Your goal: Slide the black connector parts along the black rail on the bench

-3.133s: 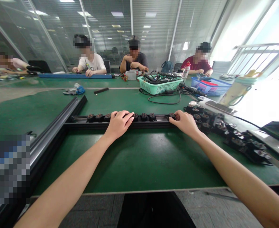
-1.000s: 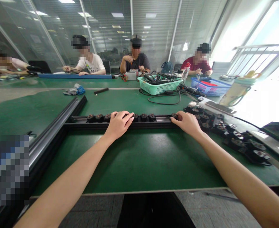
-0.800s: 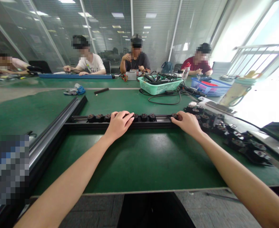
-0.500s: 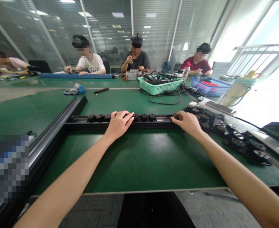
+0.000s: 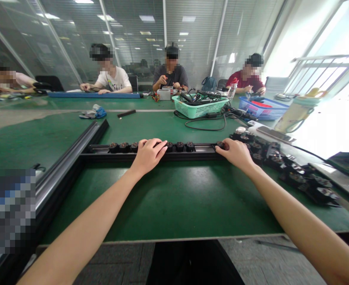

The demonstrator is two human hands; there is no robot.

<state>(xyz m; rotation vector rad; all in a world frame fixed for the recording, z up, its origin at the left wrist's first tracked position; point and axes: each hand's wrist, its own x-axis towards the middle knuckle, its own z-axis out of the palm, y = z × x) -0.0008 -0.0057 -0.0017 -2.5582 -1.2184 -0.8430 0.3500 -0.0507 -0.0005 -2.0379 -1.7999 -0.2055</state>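
Note:
A long black channel rail (image 5: 204, 157) lies across the green table in front of me, its left end meeting a longer slanting black rail with a silvery groove (image 5: 61, 171). Several black block-shaped socket modules (image 5: 124, 148) sit in a row in the channel. My left hand (image 5: 150, 154) is closed over the middle of that row, its fingers hiding some modules. Near the channel's right end, my right hand (image 5: 236, 150) pinches a single socket module (image 5: 221, 145) between thumb and fingers. A stretch of bare groove separates it from the row.
Many loose black modules (image 5: 291, 166) are heaped to the right. Behind stand a green basket of cables (image 5: 199, 110), a blue basket (image 5: 265, 111) and a pale bottle (image 5: 299, 113). Gloves (image 5: 93, 112) and a short black bar (image 5: 127, 113) lie farther back. Several people sit opposite.
My right hand has shifted very slightly to the right with the module. My left hand stays in place on the row.

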